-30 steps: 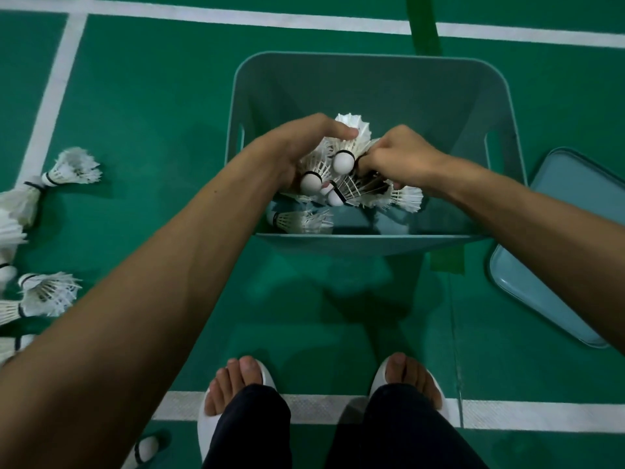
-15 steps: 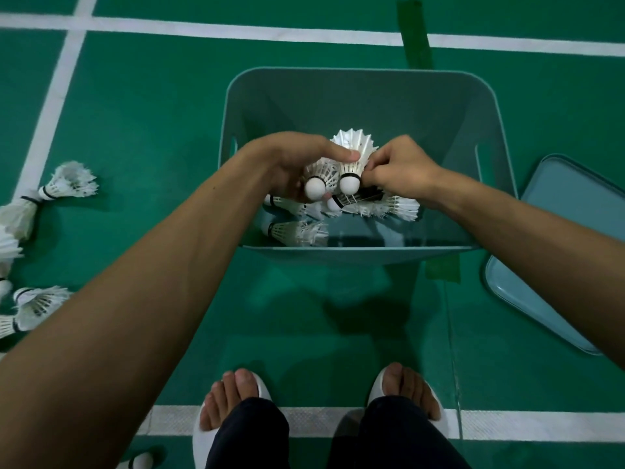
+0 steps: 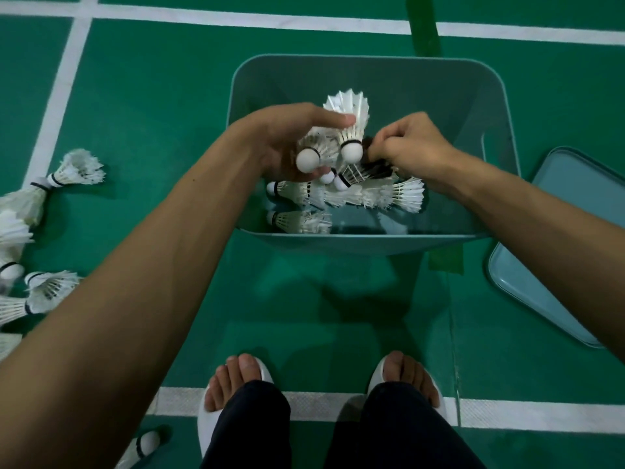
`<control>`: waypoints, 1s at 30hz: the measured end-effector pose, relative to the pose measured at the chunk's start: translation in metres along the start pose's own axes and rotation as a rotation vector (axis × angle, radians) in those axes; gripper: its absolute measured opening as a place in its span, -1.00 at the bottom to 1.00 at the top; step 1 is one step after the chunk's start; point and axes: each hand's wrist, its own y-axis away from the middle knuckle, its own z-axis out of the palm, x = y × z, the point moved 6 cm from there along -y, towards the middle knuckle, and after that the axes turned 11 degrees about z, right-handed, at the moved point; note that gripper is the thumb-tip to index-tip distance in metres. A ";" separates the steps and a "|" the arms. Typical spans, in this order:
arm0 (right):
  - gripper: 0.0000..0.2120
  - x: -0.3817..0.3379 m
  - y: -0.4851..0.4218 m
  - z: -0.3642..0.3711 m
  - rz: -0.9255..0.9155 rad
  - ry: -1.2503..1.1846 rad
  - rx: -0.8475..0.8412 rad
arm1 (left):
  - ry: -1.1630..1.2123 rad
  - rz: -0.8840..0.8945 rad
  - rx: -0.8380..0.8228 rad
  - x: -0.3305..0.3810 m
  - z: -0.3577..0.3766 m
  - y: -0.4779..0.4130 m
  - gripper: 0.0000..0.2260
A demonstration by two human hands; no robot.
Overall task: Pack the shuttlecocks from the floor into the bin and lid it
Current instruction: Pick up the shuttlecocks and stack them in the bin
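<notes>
Over the bin [image 3: 439, 93] mid-frame, lower gently the shuttlecocks [image 3: 350, 128] gripped in the left hand [image 3: 280, 142], guiding with the curled right hand [image 3: 416, 147], grip unclear.

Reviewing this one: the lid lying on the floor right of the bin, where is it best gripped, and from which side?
Take the lid probably by the rim of its long edge facing the bin, coming from above on that side. It lies flat on the floor, so only the rim gives the fingers something to hook under, and the right forearm crosses its middle.
</notes>
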 end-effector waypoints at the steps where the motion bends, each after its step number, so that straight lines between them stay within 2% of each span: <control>1: -0.97 -0.002 0.005 -0.004 0.012 -0.013 0.018 | 0.048 0.023 0.030 0.004 -0.003 0.004 -0.48; 4: -0.89 0.005 0.014 -0.011 0.128 0.090 0.030 | 0.069 0.116 0.162 0.015 -0.018 0.011 -0.48; 6: -0.78 0.013 0.016 -0.006 0.225 0.226 -0.051 | 0.047 0.159 0.218 0.019 -0.022 0.015 -0.49; 8: -0.81 0.019 0.020 0.009 0.301 0.349 -0.178 | 0.017 0.165 0.250 0.021 -0.021 0.018 -0.54; 11: -0.88 0.021 0.017 0.029 0.341 0.441 -0.237 | 0.005 0.153 0.272 0.018 -0.016 0.021 -0.65; 16: -0.92 0.027 0.006 0.056 0.444 0.317 -0.348 | -0.046 0.174 0.256 0.011 -0.008 0.028 -0.72; 19: -0.94 0.029 -0.001 0.068 0.458 0.332 -0.358 | -0.270 0.239 0.327 0.008 -0.010 0.026 -0.76; 21: -0.90 0.031 -0.003 0.077 0.482 0.287 -0.413 | -0.434 0.269 0.364 0.009 -0.011 0.022 -0.67; 24: -0.91 0.035 -0.005 0.081 0.521 0.173 -0.455 | -0.511 0.273 0.369 0.013 -0.013 0.022 -0.59; 27: -0.94 0.041 -0.007 0.079 0.595 0.146 -0.516 | -0.577 0.282 0.384 0.017 -0.016 0.025 -0.65; 30: -0.84 0.046 -0.012 0.077 0.649 0.125 -0.528 | -0.558 0.325 0.417 0.018 -0.020 0.025 -0.65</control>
